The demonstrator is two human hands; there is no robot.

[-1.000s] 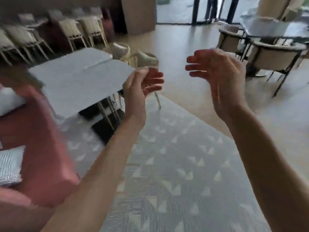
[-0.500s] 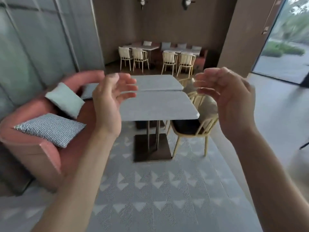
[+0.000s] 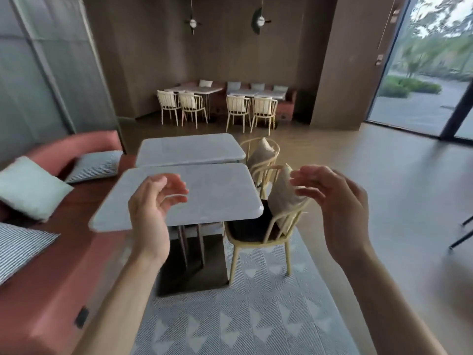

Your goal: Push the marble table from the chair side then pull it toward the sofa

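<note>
A grey marble table (image 3: 217, 193) on a dark pedestal base stands ahead of me on a patterned rug. A pale wooden chair (image 3: 266, 234) with a cushion is tucked in at its right side. A pink sofa (image 3: 58, 252) runs along its left side. My left hand (image 3: 153, 208) floats in the air in front of the table's near edge, fingers loosely curled, holding nothing. My right hand (image 3: 335, 201) hangs in front of the chair, fingers relaxed and empty. Neither hand touches the table.
A second marble table (image 3: 189, 148) abuts the first behind it, with another chair (image 3: 261, 152) at its right. Cushions (image 3: 28, 190) lie on the sofa. More tables and chairs (image 3: 217, 106) stand at the far wall. Bare wooden floor (image 3: 384, 188) spreads to the right.
The view has swung left from the open floor and dining chairs to face the marble table, and I have come closer. Both hands have stayed raised and empty.
</note>
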